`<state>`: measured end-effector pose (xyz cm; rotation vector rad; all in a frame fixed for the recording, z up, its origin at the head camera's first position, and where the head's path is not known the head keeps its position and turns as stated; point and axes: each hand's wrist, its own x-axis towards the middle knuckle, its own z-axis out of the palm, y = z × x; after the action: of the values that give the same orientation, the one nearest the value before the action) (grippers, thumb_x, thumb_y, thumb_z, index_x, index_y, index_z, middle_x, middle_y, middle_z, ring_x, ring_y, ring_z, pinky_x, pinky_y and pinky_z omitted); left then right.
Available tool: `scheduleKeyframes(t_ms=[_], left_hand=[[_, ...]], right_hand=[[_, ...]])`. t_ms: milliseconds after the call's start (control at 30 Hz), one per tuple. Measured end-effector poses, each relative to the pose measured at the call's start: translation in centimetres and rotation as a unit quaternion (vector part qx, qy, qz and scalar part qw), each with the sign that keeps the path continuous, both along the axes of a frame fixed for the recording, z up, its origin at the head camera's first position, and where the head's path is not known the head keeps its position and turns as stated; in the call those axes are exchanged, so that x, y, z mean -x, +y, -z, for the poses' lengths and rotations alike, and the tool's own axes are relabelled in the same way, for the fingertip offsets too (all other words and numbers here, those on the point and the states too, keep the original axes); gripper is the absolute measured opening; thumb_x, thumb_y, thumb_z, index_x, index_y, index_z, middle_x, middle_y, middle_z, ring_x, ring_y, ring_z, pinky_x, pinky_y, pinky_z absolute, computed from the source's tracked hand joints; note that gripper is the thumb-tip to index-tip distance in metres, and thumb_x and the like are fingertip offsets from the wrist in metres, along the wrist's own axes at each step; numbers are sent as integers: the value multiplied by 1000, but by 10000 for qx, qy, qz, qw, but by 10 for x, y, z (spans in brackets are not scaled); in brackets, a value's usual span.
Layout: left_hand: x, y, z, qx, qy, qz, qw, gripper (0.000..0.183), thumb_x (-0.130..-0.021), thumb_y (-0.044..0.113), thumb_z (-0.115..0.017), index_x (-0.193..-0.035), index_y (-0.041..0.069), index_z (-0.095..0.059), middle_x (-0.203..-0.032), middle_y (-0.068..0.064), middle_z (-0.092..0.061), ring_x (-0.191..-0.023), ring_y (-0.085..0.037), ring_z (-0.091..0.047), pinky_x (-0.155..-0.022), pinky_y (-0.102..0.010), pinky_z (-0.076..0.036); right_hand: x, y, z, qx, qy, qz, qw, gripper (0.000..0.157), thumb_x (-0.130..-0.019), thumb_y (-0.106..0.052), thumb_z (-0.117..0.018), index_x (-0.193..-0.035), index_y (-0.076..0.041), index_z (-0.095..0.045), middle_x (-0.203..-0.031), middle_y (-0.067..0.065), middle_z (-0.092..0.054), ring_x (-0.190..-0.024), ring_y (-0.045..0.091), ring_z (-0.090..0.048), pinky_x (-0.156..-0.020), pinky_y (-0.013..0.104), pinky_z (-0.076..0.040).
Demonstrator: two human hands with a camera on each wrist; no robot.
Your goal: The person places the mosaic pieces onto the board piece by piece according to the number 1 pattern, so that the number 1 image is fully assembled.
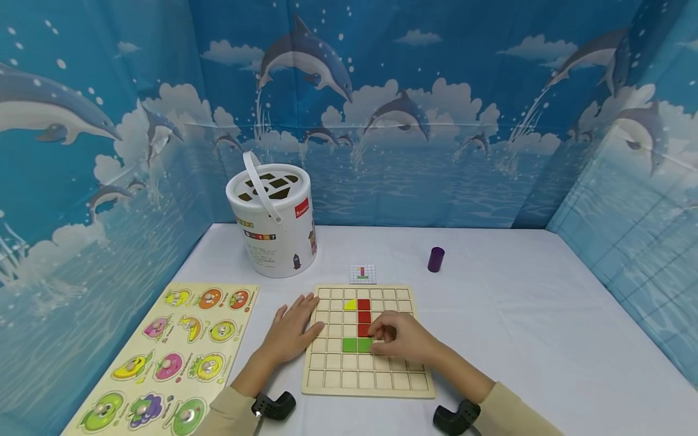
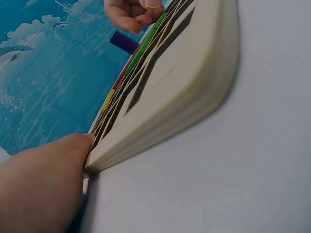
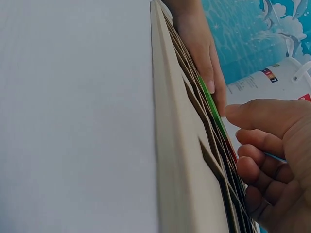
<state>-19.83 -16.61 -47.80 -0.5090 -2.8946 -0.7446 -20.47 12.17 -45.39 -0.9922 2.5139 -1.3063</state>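
A wooden grid board (image 1: 334, 380) lies on the white table. On it, red square tiles (image 1: 364, 318) form a column, with a yellow curved tile (image 1: 351, 305) left of the top one and green square tiles (image 1: 350, 345) in a row below. My left hand (image 1: 291, 327) rests on the board's left edge, fingers spread. My right hand (image 1: 403, 339) hovers over the board's middle, its thumb and fingers loosely bent beside the lowest red tile and the right green tile. No piece shows between its fingers in the right wrist view.
A small pattern card (image 1: 362, 274) lies just behind the board. Beyond it to the right stands a purple cylinder (image 1: 435, 259). At the back left is a white lidded bucket (image 1: 272, 236) with a handle. A fruit picture board (image 1: 180, 357) covers the table's left side.
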Motion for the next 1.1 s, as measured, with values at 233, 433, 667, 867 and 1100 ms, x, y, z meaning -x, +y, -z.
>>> scheduleKeyframes(t_ms=[233,433,667,867,1100], left_hand=[[0,0,0,-12,-22,0,10000,62,-98,41,-51,-148,5,-40,-154,-11,-37,-144,-31,-27,-113,-59,-14],[0,-1,1,16,-31,20,10000,62,-99,42,-50,-149,6,-40,-154,-11,-36,-144,-32,-26,-112,-60,-13],[1,-1,3,-34,130,64,9999,61,-99,41,-51,-147,4,-42,-152,-14,-38,-142,-35,-29,-110,-62,-15],[1,-2,3,-76,134,78,9999,61,-99,41,-51,-147,4,-42,-152,-14,-39,-142,-35,-29,-110,-63,-15],[1,-1,2,-7,7,28,10000,63,-99,42,-50,-149,6,-40,-154,-12,-36,-144,-32,-26,-112,-60,-13]], right_hand=[[1,13,-4,51,-33,80,9999,18,-82,-19,-80,-95,-12,-70,-83,-2,-60,-70,8,-51,-61,22,-46],[2,26,-6,-6,-22,224,9997,18,-80,-16,-80,-94,-9,-70,-82,-1,-59,-72,11,-51,-62,22,-45],[3,41,-8,-69,14,412,9991,19,-80,-15,-80,-93,-8,-69,-81,1,-58,-71,10,-51,-62,22,-45],[3,52,-10,-53,-3,515,9987,19,-80,-15,-81,-94,-7,-69,-81,0,-58,-72,11,-51,-62,23,-45],[4,64,-11,-177,-41,793,9967,19,-81,-16,-80,-94,-8,-69,-81,-2,-57,-72,11,-51,-62,23,-45]])
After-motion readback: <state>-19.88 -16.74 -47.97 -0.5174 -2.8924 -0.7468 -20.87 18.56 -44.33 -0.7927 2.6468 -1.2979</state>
